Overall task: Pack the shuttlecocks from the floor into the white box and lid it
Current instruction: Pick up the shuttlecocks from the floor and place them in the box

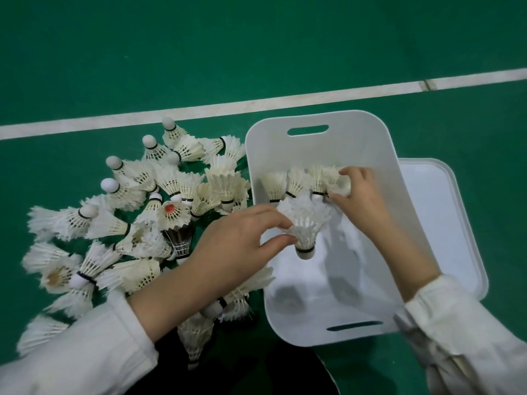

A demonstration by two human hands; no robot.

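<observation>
A white box (313,121) with slot handles stands open on the green floor at centre right. Several white shuttlecocks (296,182) stand in a row along its far side. My left hand (236,240) pinches a white shuttlecock (306,223) by its feathers over the box's left edge, cork end down. Inside the box, my right hand (359,198) grips a shuttlecock (339,182) at the right end of the row. A big pile of shuttlecocks (137,212) lies on the floor left of the box. The white lid (445,223) lies flat to the box's right.
A white court line (199,109) crosses the floor behind the pile and box. One dark-feathered shuttlecock (179,240) sits in the pile near my left hand. More shuttlecocks (196,337) lie under my left forearm. My dark-clothed knee (256,374) is at the bottom.
</observation>
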